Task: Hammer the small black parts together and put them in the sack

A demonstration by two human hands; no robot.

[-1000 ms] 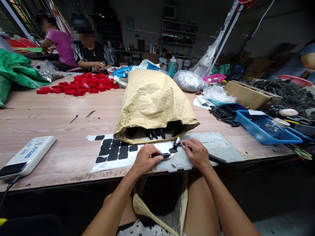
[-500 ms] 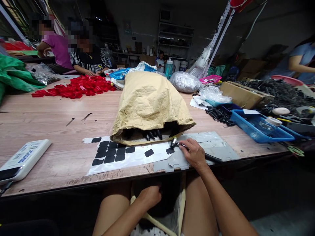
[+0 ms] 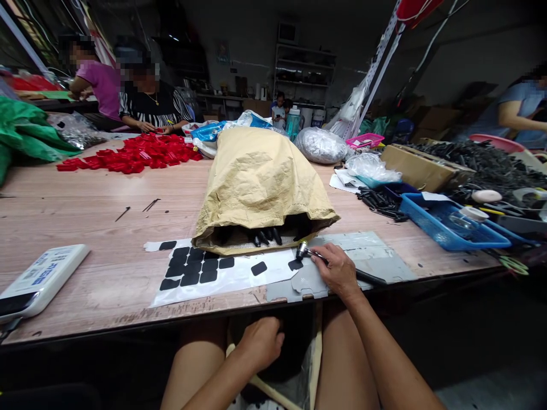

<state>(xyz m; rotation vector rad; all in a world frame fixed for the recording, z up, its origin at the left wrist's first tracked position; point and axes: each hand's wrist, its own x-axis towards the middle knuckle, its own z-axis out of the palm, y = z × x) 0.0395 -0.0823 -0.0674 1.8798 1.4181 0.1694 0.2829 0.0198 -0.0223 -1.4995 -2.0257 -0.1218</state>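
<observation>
Gripping hammer [image 3: 302, 251] near table edge [image 3: 171, 316]

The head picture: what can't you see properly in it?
In the head view:
whether the left hand holds anything: its own back hides that;
what lies deep inside the paper bag: its top hides it;
what the lower bag holds: too dark;
the white box's left corner: cut off by the picture's edge.
</observation>
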